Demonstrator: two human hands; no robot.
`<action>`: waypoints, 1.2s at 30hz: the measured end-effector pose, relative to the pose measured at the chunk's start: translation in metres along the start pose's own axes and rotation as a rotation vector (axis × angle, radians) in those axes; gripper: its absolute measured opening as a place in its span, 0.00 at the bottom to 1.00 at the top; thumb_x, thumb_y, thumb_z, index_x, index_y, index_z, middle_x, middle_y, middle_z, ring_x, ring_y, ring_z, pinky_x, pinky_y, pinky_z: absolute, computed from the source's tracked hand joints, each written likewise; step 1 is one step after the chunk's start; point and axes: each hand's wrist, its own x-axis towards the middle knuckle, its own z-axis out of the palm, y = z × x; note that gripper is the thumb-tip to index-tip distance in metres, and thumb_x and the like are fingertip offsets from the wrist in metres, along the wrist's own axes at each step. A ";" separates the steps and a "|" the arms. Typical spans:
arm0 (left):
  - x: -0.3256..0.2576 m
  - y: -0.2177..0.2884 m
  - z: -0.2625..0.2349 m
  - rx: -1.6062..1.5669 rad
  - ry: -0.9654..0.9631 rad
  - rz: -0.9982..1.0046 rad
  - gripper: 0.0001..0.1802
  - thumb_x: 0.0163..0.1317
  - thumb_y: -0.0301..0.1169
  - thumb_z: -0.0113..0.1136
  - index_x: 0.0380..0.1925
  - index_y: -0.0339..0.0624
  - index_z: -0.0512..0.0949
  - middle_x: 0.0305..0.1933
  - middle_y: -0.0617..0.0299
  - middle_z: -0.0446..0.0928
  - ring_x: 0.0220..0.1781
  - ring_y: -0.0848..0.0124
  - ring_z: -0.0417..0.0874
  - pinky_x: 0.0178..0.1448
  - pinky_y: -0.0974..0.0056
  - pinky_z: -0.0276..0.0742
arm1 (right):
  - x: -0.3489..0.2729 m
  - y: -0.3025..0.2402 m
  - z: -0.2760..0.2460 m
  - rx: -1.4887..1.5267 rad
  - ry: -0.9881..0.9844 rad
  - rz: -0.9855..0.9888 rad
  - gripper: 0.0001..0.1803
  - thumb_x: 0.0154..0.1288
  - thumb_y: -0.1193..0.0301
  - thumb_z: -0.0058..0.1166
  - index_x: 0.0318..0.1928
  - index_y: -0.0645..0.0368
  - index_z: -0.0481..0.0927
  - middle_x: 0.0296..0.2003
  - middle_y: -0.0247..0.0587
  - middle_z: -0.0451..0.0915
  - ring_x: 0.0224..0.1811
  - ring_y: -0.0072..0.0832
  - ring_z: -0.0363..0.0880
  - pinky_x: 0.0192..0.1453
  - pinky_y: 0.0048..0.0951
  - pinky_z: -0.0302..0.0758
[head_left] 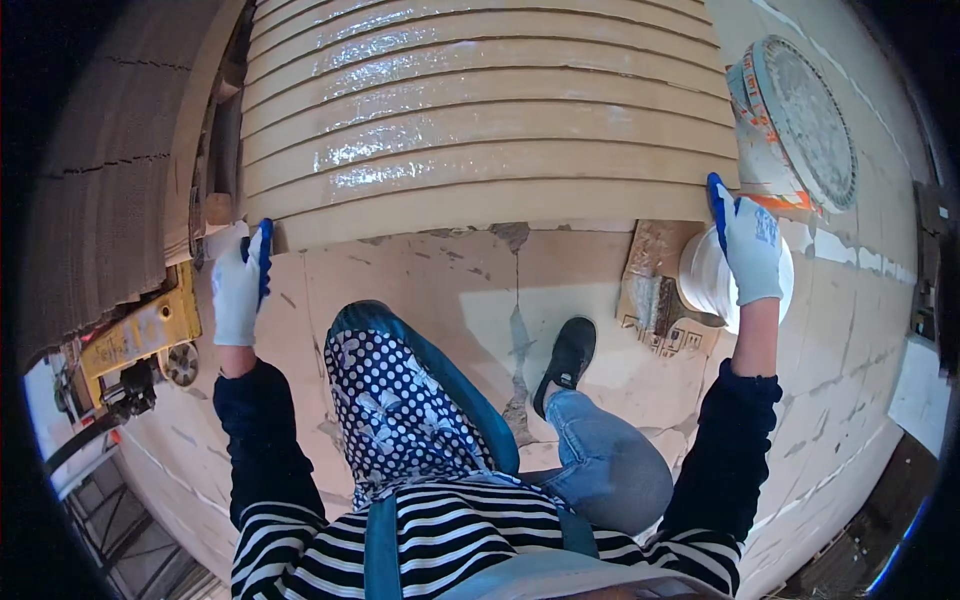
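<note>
Brown cardboard sheets (480,110) lie fanned in overlapping rows in front of me, with wet-looking glossy streaks across them. The nearest cardboard sheet (480,202) spans the gap between my hands. At its left corner, my left hand (238,290), in a white glove with blue palm side, is closed on the edge, thumb side uppermost. My right hand (752,245), gloved alike, grips the right corner, its blue-coated finger lying along the edge. The fingers beneath the sheet are hidden on both sides.
A white bucket (703,278) stands beside a piece of cardboard (645,270) below my right hand. Farther right is a larger, smeared tub (805,125). Stacked corrugated cardboard (110,210) rises at left, above a yellow wheeled truck (140,335). The floor (450,290) is stained and cracked.
</note>
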 end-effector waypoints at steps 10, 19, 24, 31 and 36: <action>0.018 -0.012 0.012 -1.236 0.219 0.135 0.23 0.62 0.47 0.50 0.43 0.37 0.75 0.36 0.52 0.78 0.39 0.67 0.80 0.44 0.65 0.76 | 0.019 -0.015 0.051 1.386 0.946 0.554 0.18 0.68 0.67 0.38 0.54 0.61 0.71 0.35 0.40 0.79 0.37 0.24 0.77 0.41 0.24 0.71; 0.078 -0.017 0.055 0.021 0.741 0.266 0.18 0.66 0.38 0.42 0.38 0.36 0.76 0.35 0.47 0.79 0.38 0.55 0.79 0.45 0.58 0.72 | 0.060 -0.024 0.044 0.827 0.577 0.716 0.22 0.68 0.58 0.36 0.39 0.63 0.78 0.35 0.55 0.79 0.39 0.46 0.77 0.42 0.39 0.70; 0.065 0.004 0.057 0.272 0.751 0.231 0.19 0.65 0.41 0.41 0.36 0.37 0.76 0.34 0.42 0.77 0.36 0.49 0.77 0.40 0.54 0.69 | 0.068 -0.021 0.045 0.686 0.395 0.744 0.25 0.67 0.54 0.34 0.38 0.61 0.79 0.34 0.56 0.78 0.39 0.52 0.76 0.43 0.45 0.69; 0.079 -0.012 0.050 0.285 0.680 0.298 0.21 0.65 0.44 0.40 0.34 0.38 0.76 0.35 0.44 0.77 0.37 0.47 0.77 0.39 0.51 0.69 | 0.071 -0.013 0.038 0.608 0.334 0.698 0.26 0.66 0.53 0.34 0.37 0.61 0.80 0.35 0.57 0.78 0.40 0.52 0.76 0.45 0.46 0.69; 0.068 -0.004 0.054 0.248 0.704 0.320 0.22 0.65 0.45 0.39 0.33 0.38 0.77 0.35 0.43 0.77 0.37 0.47 0.77 0.40 0.50 0.69 | 0.069 -0.003 0.049 0.633 0.371 0.669 0.25 0.66 0.53 0.33 0.43 0.59 0.79 0.41 0.54 0.77 0.44 0.50 0.75 0.48 0.44 0.69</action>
